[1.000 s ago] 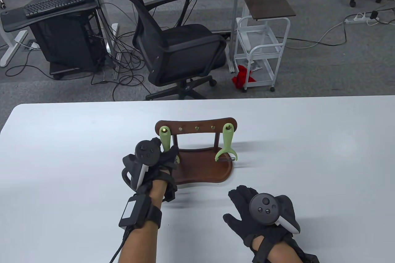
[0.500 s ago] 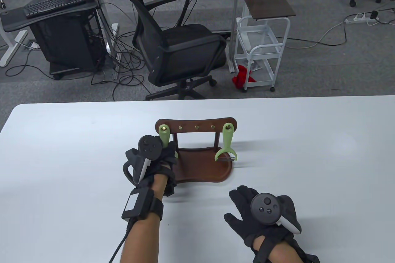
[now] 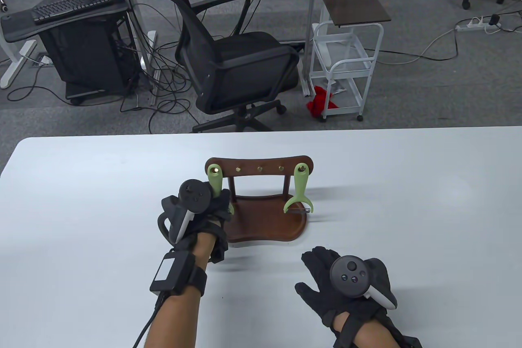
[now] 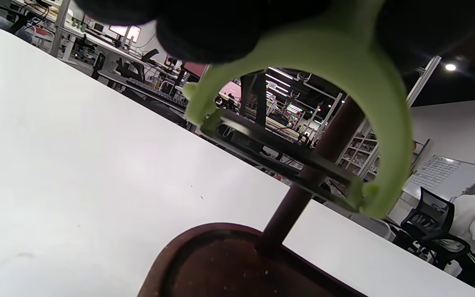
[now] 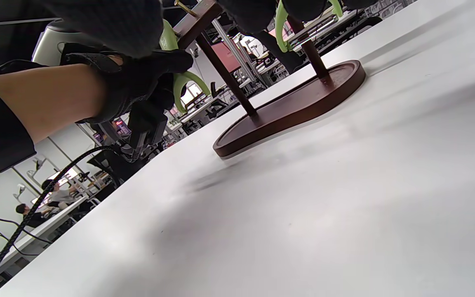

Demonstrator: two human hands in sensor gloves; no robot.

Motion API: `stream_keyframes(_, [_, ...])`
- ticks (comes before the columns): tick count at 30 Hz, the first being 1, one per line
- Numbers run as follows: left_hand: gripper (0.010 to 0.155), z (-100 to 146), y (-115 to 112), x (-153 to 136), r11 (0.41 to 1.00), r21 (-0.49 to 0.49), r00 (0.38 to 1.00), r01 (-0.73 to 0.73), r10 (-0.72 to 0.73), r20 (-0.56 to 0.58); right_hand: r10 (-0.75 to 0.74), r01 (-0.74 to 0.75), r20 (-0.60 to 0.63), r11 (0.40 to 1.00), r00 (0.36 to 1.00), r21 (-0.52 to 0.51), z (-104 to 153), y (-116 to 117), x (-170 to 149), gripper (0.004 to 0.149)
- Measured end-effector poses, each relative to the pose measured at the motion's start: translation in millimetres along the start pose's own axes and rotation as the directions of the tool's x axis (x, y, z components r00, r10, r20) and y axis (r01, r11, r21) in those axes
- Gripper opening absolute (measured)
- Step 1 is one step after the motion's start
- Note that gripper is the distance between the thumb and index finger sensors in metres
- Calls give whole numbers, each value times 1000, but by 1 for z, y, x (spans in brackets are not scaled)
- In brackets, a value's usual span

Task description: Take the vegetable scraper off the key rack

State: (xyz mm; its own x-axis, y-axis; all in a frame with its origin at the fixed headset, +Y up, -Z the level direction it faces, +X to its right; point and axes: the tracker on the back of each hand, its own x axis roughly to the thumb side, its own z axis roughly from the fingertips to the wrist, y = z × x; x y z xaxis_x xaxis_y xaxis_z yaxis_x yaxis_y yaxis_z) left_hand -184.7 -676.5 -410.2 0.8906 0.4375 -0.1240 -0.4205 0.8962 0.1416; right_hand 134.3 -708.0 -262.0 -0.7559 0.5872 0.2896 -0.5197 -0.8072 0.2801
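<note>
- Key rack [image 3: 261,217]: dark wooden stand on the white table [image 3: 81,209], made up of a dished oval base, two slim posts and a curved top rail with a row of brass pegs. It stands upright near the table's middle.
- Left vegetable scraper [image 3: 215,178]: pale green, its handle eyelet sits at the leftmost peg of the rail. The handle leans slightly off vertical. Whether the eyelet rests on the peg or has cleared it cannot be told from the table view.
- Left hand [image 3: 204,211]: gloved, with a tracker on its back, closed around the lower part of the left vegetable scraper. The left wrist view shows gloved fingertips [image 4: 208,24] pressed on the green yoke just above the arch, with the dark blade spanning the two prongs below. The yoke hangs above the base, in front of the left post.
- Right vegetable scraper [image 3: 299,191]: same pale green type, hanging by its eyelet from the rightmost peg, yoke and blade down, just above the right side of the base. No hand touches it.
- Right hand [image 3: 342,282]: gloved, lying palm down on the table near the front right of the base, apart from the rack. Its fingers are spread and hold nothing.
- Surroundings: a black office chair [image 3: 228,54] and a white wire trolley [image 3: 346,58] stand on the carpet behind the table.
</note>
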Motion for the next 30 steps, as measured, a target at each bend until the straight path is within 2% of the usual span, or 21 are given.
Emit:
stream_keyframes(7, [52,-1,10,8,991,-9,990,137,-137,25,-2,2,-4,1000,1000,0,0,0,0,75])
stream_keyframes(22, [49,10,16,9,995,31,991,96,-98,91,2,-2,-6,1000,1000,12,0,0,0,75])
stream_keyframes(30, [50,39,10,7,997,63,984,41,-52,173,-6,6,-3,1000,1000,1,1,-2,0,75])
